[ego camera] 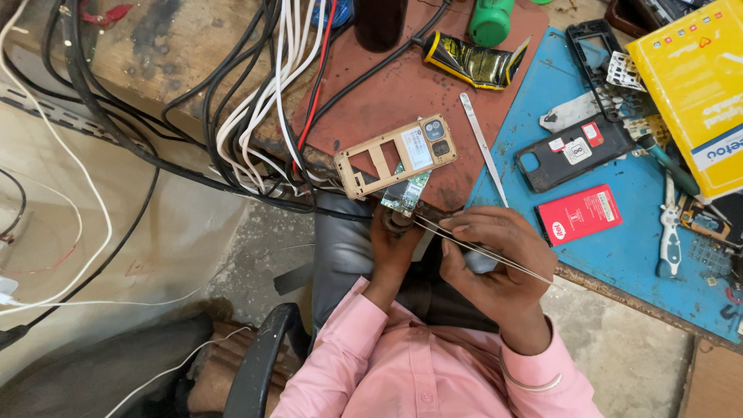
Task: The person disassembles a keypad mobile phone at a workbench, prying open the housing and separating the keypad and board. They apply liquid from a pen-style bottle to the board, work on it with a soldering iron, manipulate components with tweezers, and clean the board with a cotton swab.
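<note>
My left hand [393, 248] grips a small green circuit board [406, 191] at the bench edge, holding it below a gold phone frame [395, 155] that lies on the brown mat [402, 85]. In my right hand [495, 259] I pinch thin metal tweezers [472, 246], whose tips reach toward the board near my left fingers. My pink sleeves show at the bottom of the view.
A metal strip tool [481, 143] lies on the mat's edge. On the blue mat [619, 255] sit a black phone back [574, 152], a red battery [580, 214], a yellow box [696, 85] and small tools. Tangled cables [255, 101] hang at left. A glue tube [472, 60] lies at the back.
</note>
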